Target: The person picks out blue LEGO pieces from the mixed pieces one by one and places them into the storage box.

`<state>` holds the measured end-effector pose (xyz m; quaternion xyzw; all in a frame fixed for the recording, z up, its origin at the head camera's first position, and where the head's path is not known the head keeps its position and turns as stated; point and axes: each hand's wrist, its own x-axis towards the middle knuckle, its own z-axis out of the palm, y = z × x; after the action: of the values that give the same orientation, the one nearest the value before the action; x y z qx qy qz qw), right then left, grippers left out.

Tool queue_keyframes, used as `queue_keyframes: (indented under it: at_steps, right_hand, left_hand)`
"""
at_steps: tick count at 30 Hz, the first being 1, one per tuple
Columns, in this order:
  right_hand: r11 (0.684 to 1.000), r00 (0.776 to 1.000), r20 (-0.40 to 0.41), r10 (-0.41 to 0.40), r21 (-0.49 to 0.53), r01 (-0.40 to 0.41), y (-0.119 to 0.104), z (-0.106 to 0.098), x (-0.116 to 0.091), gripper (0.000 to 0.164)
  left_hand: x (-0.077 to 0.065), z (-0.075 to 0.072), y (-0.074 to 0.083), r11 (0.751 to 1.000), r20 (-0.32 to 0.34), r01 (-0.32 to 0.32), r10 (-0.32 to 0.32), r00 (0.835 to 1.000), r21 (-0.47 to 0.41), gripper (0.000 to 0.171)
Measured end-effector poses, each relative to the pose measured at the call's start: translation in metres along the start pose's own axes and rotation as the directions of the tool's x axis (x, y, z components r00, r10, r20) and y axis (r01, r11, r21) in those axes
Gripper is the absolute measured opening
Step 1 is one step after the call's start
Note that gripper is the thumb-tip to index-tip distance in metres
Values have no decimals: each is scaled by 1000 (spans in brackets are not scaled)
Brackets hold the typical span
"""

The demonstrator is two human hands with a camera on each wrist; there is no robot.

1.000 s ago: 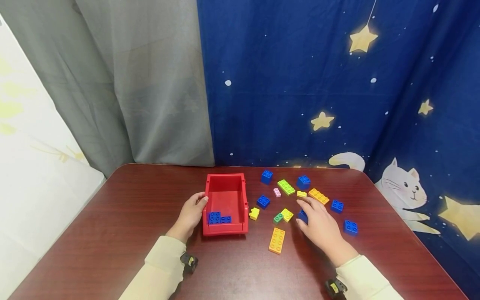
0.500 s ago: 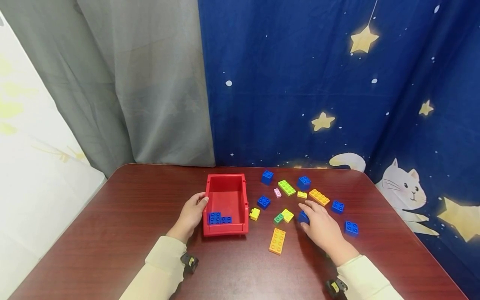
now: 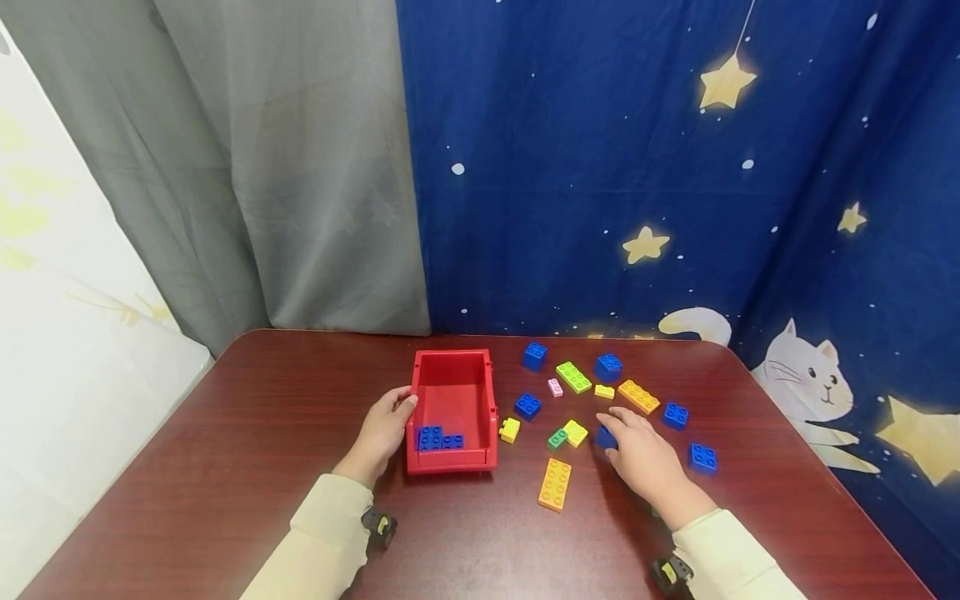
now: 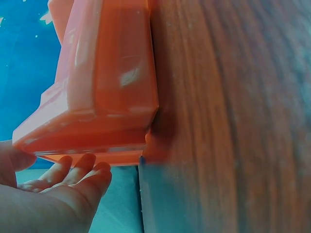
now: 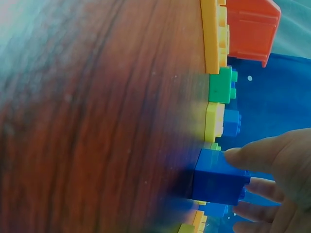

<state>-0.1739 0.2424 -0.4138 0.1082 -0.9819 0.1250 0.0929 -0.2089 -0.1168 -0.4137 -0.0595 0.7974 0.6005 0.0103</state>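
My left hand [image 3: 381, 435] holds the left wall of an open red plastic bin [image 3: 453, 461], its thumb at the rim. Fingers and thumb also meet the bin's edge [image 4: 82, 124] in the left wrist view. Several blue toy bricks [image 3: 431, 437] lie at the near end inside. On the right, my right hand [image 3: 647, 458] is at a blue toy brick [image 3: 606, 438] standing on the table. The right wrist view shows its thumb touching one side of that brick [image 5: 218, 177], with the other fingers curved behind; their contact is partly hidden.
Loose bricks lie around the right hand: an orange one [image 3: 555, 484], a green one [image 3: 557, 439], a yellow one [image 3: 575, 432], a lime one [image 3: 573, 377], a pink one [image 3: 555, 387] and several blue ones [image 3: 702, 457]. Curtains [image 3: 562, 167] hang behind the table [image 3: 247, 417].
My right hand has drawn slightly nearer and settled around the blue brick, which stays in place. The left hand and the red bin have not moved.
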Motion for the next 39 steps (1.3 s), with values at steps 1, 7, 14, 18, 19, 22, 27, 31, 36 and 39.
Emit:
queue_keyframes:
  at_steps: [1,7,14,18,19,22,27,31,36,39]
  right_hand:
    - [1000,1000,2,1,0,-1,0,0,0,54]
    - [1000,1000,4,-11,0,11,2,1,0,50]
    - [1000,1000,1,-24,6,24,2,0,0,48]
    - [1000,1000,5,-17,6,17,2,0,1,46]
    - [1000,1000,3,-18,5,18,2,0,1,46]
    - [1000,1000,-1,-18,4,18,2,0,2,44]
    - [1000,1000,-3,-16,12,16,2,-1,1,42]
    - [1000,1000,16,-2,25,2,0,-3,1,42]
    - [1000,999,33,6,15,-7,-1,-4,2,41]
    - [1000,999,35,8,6,-9,-1,-4,4,40]
  left_hand:
    - [0,0,0,1000,0,4,-4,1000,-1,46]
    - [1,0,0,1000,9,12,-12,1000,4,47]
    - [1,0,0,1000,8,15,-15,1000,0,47]
    - [1,0,0,1000,12,24,-23,1000,-7,46]
    - [0,0,0,1000,13,25,-25,1000,-7,46]
    - [0,0,0,1000,12,24,-24,1000,-7,46]
    - [-1,0,0,1000,5,12,-12,1000,-8,46]
    - [-1,0,1,1000,3,10,-10,1000,-11,45]
    - [-1,0,0,1000,-1,1,-1,1000,-13,45]
    - [0,0,-1,1000,-4,-21,21,1000,-21,44]
